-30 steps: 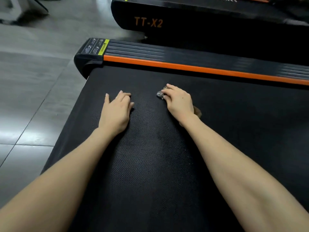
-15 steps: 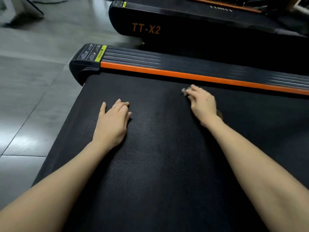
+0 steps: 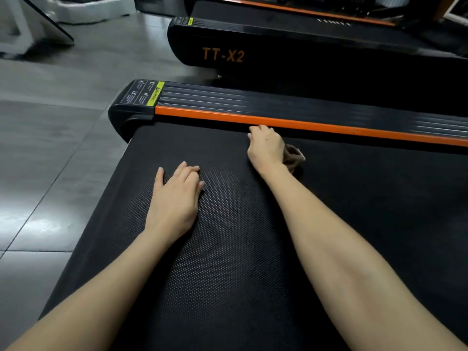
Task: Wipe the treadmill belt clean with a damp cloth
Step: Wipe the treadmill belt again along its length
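with left hand [image 3: 177, 198] flat on the belt [image 3: 228, 262], fingers close together, and right hand [image 3: 266, 148] curled round the crumpled cloth [image 3: 293, 157] just beside the orange rail [image 3: 329, 126], liable to snag cloth or knuckles against that rail if pushed any further.

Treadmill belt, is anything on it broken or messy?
Nothing stands out. The belt lies flat with no tear or spill showing. The left hand rests on it, and the right hand grips the cloth by the orange rail.
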Available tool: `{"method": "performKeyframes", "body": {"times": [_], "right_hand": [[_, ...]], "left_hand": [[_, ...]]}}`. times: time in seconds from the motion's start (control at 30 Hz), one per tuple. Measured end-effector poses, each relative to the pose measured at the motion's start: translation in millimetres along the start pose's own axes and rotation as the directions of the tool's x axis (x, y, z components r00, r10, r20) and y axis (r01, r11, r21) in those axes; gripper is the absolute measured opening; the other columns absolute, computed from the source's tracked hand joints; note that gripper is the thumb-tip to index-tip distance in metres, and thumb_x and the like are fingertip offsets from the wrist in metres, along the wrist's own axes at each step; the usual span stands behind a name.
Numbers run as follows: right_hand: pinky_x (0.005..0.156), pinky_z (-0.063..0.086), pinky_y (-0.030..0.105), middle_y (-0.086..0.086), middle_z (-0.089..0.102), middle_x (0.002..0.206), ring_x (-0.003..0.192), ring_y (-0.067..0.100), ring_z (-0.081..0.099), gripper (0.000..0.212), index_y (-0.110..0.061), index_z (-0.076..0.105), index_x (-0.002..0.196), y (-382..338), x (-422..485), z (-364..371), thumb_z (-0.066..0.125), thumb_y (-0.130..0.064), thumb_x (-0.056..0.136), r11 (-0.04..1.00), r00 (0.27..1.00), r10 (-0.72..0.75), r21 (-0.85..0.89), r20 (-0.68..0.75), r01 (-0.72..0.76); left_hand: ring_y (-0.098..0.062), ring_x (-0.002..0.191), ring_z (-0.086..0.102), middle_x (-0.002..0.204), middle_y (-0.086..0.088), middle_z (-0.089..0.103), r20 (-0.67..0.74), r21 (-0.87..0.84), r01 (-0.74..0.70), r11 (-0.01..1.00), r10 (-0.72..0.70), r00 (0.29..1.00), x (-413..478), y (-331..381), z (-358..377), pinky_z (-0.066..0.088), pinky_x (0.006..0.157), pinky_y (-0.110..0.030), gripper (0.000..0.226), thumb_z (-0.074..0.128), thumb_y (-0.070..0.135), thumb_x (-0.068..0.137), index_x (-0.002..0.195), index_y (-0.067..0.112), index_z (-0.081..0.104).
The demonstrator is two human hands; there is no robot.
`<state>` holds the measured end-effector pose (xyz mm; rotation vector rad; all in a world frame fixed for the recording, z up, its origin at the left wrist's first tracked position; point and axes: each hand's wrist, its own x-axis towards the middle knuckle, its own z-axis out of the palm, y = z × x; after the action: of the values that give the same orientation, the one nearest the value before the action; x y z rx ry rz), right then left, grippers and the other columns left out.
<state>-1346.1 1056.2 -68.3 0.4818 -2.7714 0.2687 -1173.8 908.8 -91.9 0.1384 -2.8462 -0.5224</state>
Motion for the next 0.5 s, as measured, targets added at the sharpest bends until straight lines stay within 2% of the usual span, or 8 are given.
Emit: {"method": "performKeyframes", "body": {"times": [0.1,0.2,0.27,0.33,0.43,0.5], "right_hand": [[0.096,0.035,0.041,0.014,0.054,0.128,0.122,0.033,0.044,0.032,-0.008,0.054,0.126,-19,-15,4,0.039,-0.019,0.099,0.973,0.972,-0.229,-0.008,0.056,0.230],[0.109,0.024,0.043,0.014,0.046,0.141,0.136,0.032,0.033,0.039,-0.009,0.046,0.136,-22,-33,-3,0.038,-0.019,0.100,0.946,0.938,-0.323,0.073,0.128,0.316],[0.108,0.028,0.046,0.017,0.049,0.138,0.133,0.035,0.038,0.042,-0.008,0.047,0.136,-17,-55,-12,0.040,-0.025,0.098,0.897,0.893,-0.436,0.140,0.114,0.420],[0.107,0.031,0.051,0.016,0.055,0.133,0.130,0.035,0.044,0.054,-0.013,0.044,0.139,-13,-81,-27,0.039,-0.040,0.093,0.837,0.842,-0.532,0.207,0.088,0.507],[0.113,0.011,0.057,0.000,0.050,0.140,0.139,0.022,0.032,0.060,-0.031,0.029,0.146,-3,-93,-47,0.037,-0.054,0.091,0.824,0.805,-0.562,0.218,0.192,0.523],[0.112,-0.001,0.062,-0.006,0.037,0.148,0.143,0.018,0.021,0.052,-0.038,0.039,0.140,0,-82,-48,0.040,-0.057,0.091,0.846,0.808,-0.533,0.135,0.252,0.516]], "left_hand": [[-0.016,0.141,0.027,0.141,0.000,0.047,0.008,0.010,0.004,1.000,-0.004,1.000,0,0,0,0.009,0.115,-0.048,0.030,0.031,0.027,0.102,0.103,0.011,0.056],[-0.016,0.141,0.027,0.142,0.001,0.047,0.017,0.008,0.002,1.000,-0.002,1.000,0,-1,-1,0.008,0.115,-0.047,0.030,0.030,0.027,0.102,0.104,0.011,0.055],[-0.016,0.141,0.028,0.142,0.000,0.047,0.013,0.008,0.000,1.000,0.000,1.000,1,-2,0,0.009,0.115,-0.047,0.030,0.031,0.027,0.102,0.106,0.011,0.055],[-0.017,0.140,0.030,0.141,-0.001,0.049,-0.002,0.009,-0.008,1.000,0.008,1.000,0,-3,0,0.011,0.114,-0.049,0.030,0.033,0.026,0.102,0.111,0.009,0.056],[-0.017,0.140,0.030,0.140,-0.001,0.049,-0.009,0.011,-0.011,1.000,0.011,1.000,0,-4,1,0.011,0.114,-0.049,0.032,0.033,0.026,0.102,0.113,0.009,0.056],[-0.017,0.139,0.030,0.140,0.000,0.049,-0.011,0.014,-0.008,1.000,0.008,1.000,0,-3,0,0.011,0.115,-0.048,0.032,0.031,0.028,0.101,0.109,0.010,0.056]]}}
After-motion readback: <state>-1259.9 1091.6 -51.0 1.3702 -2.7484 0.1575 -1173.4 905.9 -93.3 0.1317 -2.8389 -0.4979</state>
